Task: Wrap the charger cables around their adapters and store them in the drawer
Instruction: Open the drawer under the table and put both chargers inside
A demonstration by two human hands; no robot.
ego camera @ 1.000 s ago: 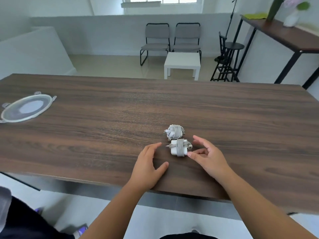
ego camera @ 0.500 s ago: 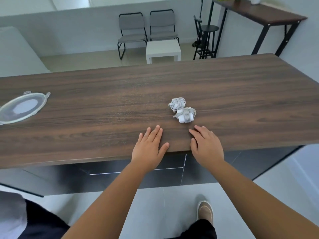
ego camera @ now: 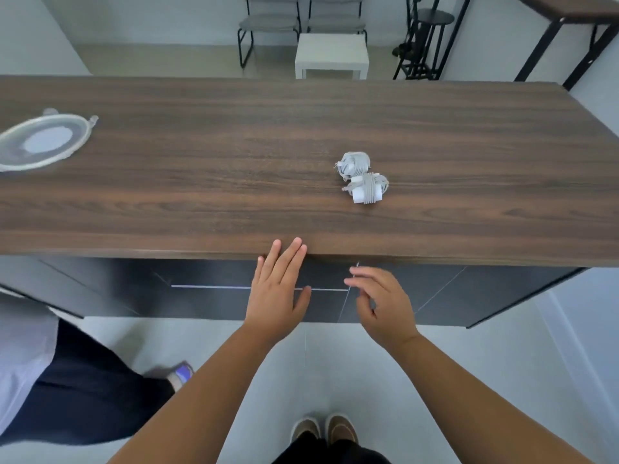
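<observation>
My brown shoes [ego camera: 326, 428] stand together on the pale floor [ego camera: 469, 380] at the bottom of the view, and another person's dark trouser leg [ego camera: 83, 390] reaches in from my left. Above them my two bare forearms stretch toward the dark drawer fronts [ego camera: 214, 296] beneath the wooden surface [ego camera: 234, 169]. My left hand [ego camera: 276, 293] is flat and open, fingers [ego camera: 284, 259] straight and close together, their tips at the front edge of the surface. My right hand [ego camera: 382, 301] hovers just beside it in front of the drawer fronts, fingers loosely bent and holding nothing. On the surface, a little beyond my right hand and apart from both hands, lie the two chargers, side by side and touching or very nearly so. The nearer charger [ego camera: 366, 190] is a white block bound round its middle with tight turns of grey-white cable, a bare white end facing me. The farther charger [ego camera: 354, 164] is almost wholly covered by its cable, a rounder grey-white bundle with a loose end sticking out on the left. Well apart, at the surface's far left, rests a round clear plastic lid [ego camera: 43, 144]. Beyond the surface stand a small white side table [ego camera: 331, 53], two grey chairs [ego camera: 268, 18] and a black stool [ego camera: 428, 31].
</observation>
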